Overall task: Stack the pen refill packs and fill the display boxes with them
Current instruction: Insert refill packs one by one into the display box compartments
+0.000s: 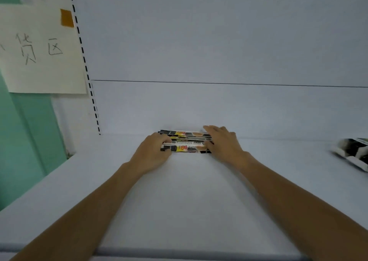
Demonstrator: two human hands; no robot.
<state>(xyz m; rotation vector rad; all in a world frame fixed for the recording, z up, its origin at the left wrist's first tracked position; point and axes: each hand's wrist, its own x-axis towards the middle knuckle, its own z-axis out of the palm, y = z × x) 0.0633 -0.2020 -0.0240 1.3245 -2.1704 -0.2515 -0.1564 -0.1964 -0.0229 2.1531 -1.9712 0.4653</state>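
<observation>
A flat pile of several pen refill packs (186, 141), long strips printed in black, yellow and white, lies on the white shelf (187, 191) close to its back wall. My left hand (152, 152) grips the pile's left end with fingers curled around it. My right hand (223, 141) presses on the pile's right end, fingers spread over the top. Both forearms reach in from the bottom of the view. A black and white display box (353, 153) sits at the far right edge, partly cut off and blurred.
A slotted upright rail (87, 71) runs down the left of the shelf's back panel. A handwritten paper sign (39, 49) is taped beside it, over a green wall (29, 131). The shelf's front lip (199, 253) is at the bottom.
</observation>
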